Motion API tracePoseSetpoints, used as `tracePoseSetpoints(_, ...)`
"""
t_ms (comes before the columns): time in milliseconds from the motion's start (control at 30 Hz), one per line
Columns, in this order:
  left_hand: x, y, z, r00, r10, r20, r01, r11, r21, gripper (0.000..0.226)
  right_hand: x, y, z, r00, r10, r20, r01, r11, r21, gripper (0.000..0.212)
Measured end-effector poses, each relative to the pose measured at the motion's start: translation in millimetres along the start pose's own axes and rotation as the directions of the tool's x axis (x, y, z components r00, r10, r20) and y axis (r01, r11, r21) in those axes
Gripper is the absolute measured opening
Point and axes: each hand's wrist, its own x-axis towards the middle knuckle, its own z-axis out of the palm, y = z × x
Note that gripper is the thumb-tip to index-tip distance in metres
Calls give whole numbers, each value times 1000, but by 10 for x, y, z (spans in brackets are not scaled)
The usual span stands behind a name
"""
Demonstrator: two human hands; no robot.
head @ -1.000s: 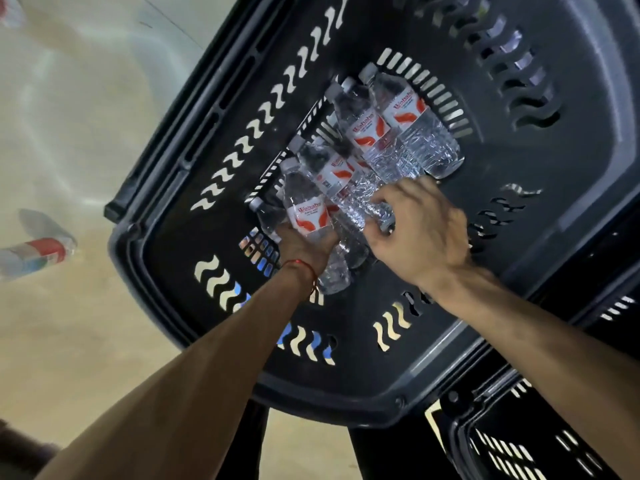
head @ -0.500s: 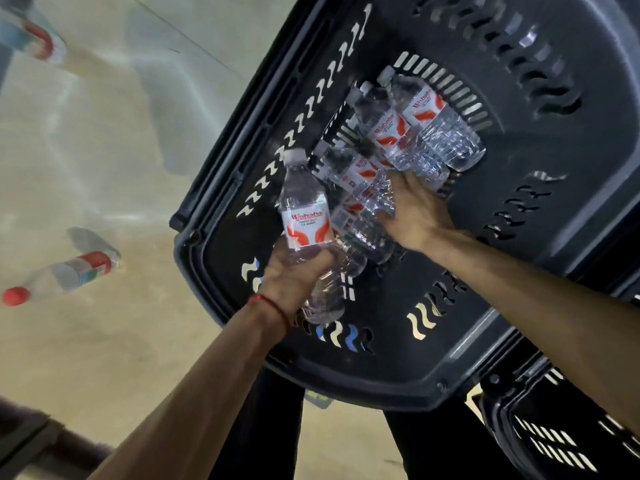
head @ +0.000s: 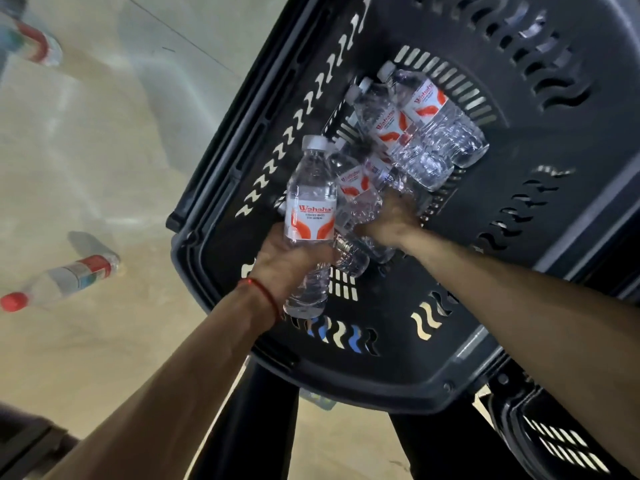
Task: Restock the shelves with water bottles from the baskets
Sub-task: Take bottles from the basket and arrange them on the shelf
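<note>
A dark plastic basket (head: 433, 368) fills the middle and right of the head view. Several small clear water bottles with white and orange labels lie on its floor. My left hand (head: 291, 261) grips one water bottle (head: 310, 216) round its lower half and holds it upright above the basket's near left side. My right hand (head: 391, 220) reaches down among the remaining bottles and curls round a second bottle (head: 356, 199), which is lifted a little. Two more bottles (head: 426, 133) lie side by side further back.
A larger bottle with a red cap (head: 59, 282) lies on the pale floor at the left. Another bottle (head: 31, 43) shows at the top left corner. A second dark basket (head: 554, 441) sits at the bottom right. My dark trouser legs stand below the basket.
My left hand has lifted its bottle out of the pile and higher above the basket. My right hand has closed round a second bottle and raised it slightly.
</note>
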Motion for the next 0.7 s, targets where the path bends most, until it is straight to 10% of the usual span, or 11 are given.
tracePoseSetpoints(433,-1249,406,301,998,11,-67,-17,995,-94,104,-1818,246,-1035,969,-184,167,117,932,344,74)
tracePoseSetpoints(700,-2359,749,771,984,174,40,-169,980,-101,69,-3169,577,-1751,971,-231,-67,236,868,436,120)
